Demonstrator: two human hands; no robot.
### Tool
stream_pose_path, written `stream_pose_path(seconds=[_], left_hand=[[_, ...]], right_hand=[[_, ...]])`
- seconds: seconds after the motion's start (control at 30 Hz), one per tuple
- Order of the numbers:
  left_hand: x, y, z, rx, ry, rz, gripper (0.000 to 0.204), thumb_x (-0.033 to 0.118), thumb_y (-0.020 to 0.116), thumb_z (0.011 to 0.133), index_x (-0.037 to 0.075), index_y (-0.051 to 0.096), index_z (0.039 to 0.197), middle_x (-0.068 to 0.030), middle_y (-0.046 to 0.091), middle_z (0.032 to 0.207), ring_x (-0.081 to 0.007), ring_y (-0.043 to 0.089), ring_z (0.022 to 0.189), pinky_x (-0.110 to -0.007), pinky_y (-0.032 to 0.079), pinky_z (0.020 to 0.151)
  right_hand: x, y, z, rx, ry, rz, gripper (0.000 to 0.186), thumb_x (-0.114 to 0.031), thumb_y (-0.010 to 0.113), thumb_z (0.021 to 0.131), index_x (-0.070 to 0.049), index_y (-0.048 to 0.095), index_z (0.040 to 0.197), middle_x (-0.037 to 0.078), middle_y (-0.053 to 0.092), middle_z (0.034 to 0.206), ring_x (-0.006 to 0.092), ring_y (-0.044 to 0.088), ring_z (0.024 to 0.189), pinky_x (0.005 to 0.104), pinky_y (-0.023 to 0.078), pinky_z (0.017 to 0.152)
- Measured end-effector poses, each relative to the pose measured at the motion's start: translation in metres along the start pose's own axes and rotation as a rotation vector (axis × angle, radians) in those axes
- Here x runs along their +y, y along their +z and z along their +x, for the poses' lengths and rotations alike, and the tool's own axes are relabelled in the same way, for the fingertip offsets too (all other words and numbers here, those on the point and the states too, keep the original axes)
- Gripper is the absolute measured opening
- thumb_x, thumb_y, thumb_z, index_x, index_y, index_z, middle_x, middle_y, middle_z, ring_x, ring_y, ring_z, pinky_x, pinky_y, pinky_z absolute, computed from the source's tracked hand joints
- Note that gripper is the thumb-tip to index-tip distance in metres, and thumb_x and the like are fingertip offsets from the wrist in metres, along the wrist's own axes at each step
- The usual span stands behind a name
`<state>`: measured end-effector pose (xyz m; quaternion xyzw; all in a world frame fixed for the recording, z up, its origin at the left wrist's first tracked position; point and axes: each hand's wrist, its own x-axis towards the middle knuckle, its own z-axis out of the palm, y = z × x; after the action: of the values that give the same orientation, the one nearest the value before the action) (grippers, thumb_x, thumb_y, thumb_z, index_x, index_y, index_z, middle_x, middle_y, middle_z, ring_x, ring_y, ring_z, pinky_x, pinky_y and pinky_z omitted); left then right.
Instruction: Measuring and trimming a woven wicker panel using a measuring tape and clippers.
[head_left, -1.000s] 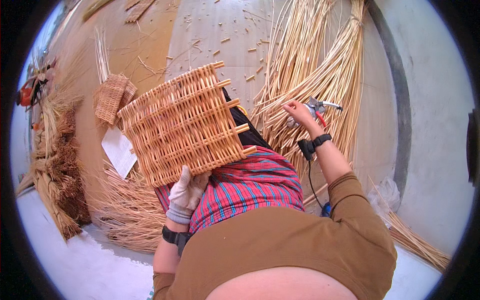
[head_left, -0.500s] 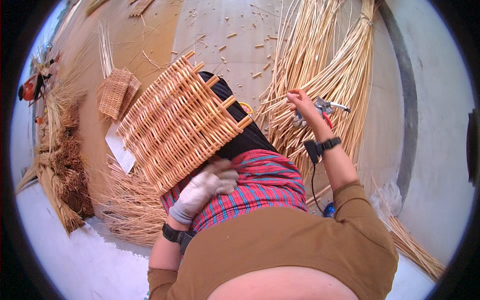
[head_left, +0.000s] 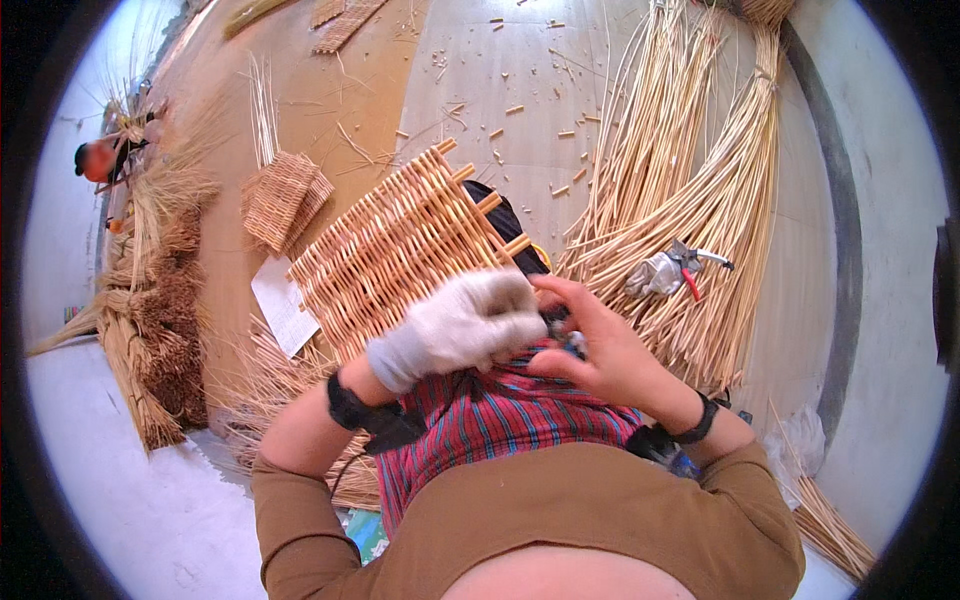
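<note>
My left hand [head_left: 470, 320], in a white knitted glove, is blurred, its fingers curled over my lap. Between it and my bare right hand [head_left: 600, 350] is a small dark and bluish thing [head_left: 562, 328] whose kind I cannot make out. My right thumb and fingers stand apart around its side. A woven wicker panel [head_left: 400, 240] with thick stakes jutting from its far right edge leans across my lap, just beyond the left hand. Red-handled pruning shears [head_left: 686, 262] lie on the rods to the right, over a crumpled greyish-white thing [head_left: 652, 275].
Long peeled rods [head_left: 720, 180] spread over the floor at right. Smaller woven panels [head_left: 285, 205] and a white paper sheet [head_left: 284, 305] lie at left. Brown bundles [head_left: 165, 340] stand along the left side. Cut rod ends litter the floor ahead; another person [head_left: 100, 160] is at far left.
My right hand has come back from beside the shears to my left hand. The left hand has risen from my lap toward the panel's near right corner. The view has shifted.
</note>
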<state>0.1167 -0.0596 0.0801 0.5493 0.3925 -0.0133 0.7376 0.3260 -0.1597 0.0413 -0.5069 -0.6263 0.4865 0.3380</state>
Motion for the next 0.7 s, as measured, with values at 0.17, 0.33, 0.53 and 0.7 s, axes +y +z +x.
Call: stream_pose_path(seconds=[0.17,0.33,0.53,0.7], left_hand=[[0.032,-0.142,0.018,0.505,0.465,0.172,0.030,0.030,0.058,0.106,0.002,0.066,0.109,0.0021,0.060,0.083,-0.0051,0.055,0.075,-0.022,0.048,0.068],[-0.009,-0.183,0.074,0.535,0.313,0.542,0.039,0.027,0.063,0.102,0.005,0.058,0.134,-0.0064,0.067,0.110,-0.0173,0.062,0.104,-0.031,0.050,0.096],[-0.002,-0.143,0.070,0.618,0.298,0.571,0.056,0.018,0.071,0.092,0.009,0.055,0.145,-0.0075,0.069,0.119,-0.0174,0.063,0.105,-0.029,0.050,0.096],[-0.022,-0.150,0.072,0.549,0.301,0.468,0.038,0.013,0.070,0.091,0.014,0.069,0.129,-0.0074,0.073,0.110,-0.0198,0.066,0.101,-0.032,0.052,0.093]], right_hand=[[0.031,-0.028,-0.018,-0.272,0.493,0.165,0.031,-0.031,0.052,0.107,-0.002,0.058,0.117,0.010,0.071,0.093,0.0193,0.071,0.091,0.0335,0.055,0.081],[0.026,-0.012,-0.003,-0.402,0.550,0.717,0.036,-0.029,0.042,0.112,0.000,0.062,0.104,0.008,0.071,0.089,0.0150,0.070,0.086,0.0293,0.056,0.080],[0.041,-0.007,0.001,-0.410,0.590,0.773,0.036,-0.029,0.042,0.112,0.000,0.061,0.103,0.010,0.072,0.087,0.0162,0.071,0.078,0.0300,0.058,0.071],[0.046,-0.002,-0.014,-0.380,0.683,0.823,0.036,-0.029,0.043,0.111,0.001,0.061,0.102,0.012,0.072,0.085,0.0181,0.071,0.074,0.0301,0.058,0.067]])
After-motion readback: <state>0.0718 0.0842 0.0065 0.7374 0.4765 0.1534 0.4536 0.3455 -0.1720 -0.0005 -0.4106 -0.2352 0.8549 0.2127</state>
